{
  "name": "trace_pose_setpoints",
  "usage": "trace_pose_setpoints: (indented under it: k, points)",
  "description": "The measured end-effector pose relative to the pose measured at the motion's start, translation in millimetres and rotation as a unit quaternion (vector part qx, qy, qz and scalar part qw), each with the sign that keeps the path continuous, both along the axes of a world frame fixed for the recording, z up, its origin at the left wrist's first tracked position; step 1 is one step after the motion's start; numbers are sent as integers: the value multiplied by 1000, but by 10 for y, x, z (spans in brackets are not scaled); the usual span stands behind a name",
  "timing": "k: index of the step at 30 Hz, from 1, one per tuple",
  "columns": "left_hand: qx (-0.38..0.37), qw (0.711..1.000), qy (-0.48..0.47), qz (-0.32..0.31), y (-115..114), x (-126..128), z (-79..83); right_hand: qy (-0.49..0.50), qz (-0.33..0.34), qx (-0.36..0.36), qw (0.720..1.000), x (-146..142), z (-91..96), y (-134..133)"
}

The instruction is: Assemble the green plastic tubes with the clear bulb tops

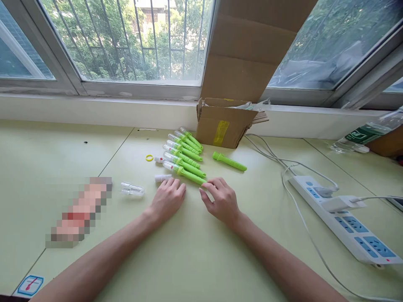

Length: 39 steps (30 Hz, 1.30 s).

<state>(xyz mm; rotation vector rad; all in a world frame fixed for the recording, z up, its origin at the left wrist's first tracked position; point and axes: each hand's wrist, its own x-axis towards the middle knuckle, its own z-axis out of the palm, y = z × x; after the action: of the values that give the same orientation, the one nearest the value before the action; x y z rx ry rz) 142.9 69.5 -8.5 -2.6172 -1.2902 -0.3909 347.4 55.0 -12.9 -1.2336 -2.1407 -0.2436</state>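
Note:
My left hand (168, 196) rests on the table with its fingers curled down, and its fingertips are hidden. Just beyond those fingers lies a small white cylinder (162, 178), its right end covered by them; I cannot tell if they touch. My right hand (222, 199) has thumb and index finger apart, its index fingertip by the lower end of the nearest green tube (192, 176) with a clear cap. Several like it lie in a slanting row behind, such as a capped green tube (189, 161). A second white cylinder (159, 160) with a red mark lies at the row's left.
An uncapped green tube (229, 161) lies right of the row. Clear plastic caps (132, 189) and a yellow ring (149, 158) are on the left. Behind stands an open cardboard box (209, 126). A power strip (343, 220) with cables and a plastic bottle (368, 132) occupy the right.

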Motion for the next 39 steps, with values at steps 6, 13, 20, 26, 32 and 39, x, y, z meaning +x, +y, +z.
trace_pose_setpoints:
  k: [6, 13, 20, 26, 32, 39]
  points:
    - [19, 999, -38, -32, -6, 21, 12, -61, 15, -93, 994, 16, 20, 87]
    - [-8, 997, -45, -56, 31, -7, -1, -29, -84, -100, 991, 41, -4, 110]
    - [-12, 998, -42, -44, 17, -6, 7, -17, -75, -91, 993, 101, 15, 141]
    - [-15, 998, -40, -42, 21, -11, -6, 13, -95, -95, 991, 123, -43, 179]
    - [-14, 998, -44, -40, 14, -14, -7, 46, -152, -115, 981, 224, -123, 264]
    - [-12, 998, -49, -42, 13, -16, 1, 50, -124, -124, 983, 244, -161, 307]
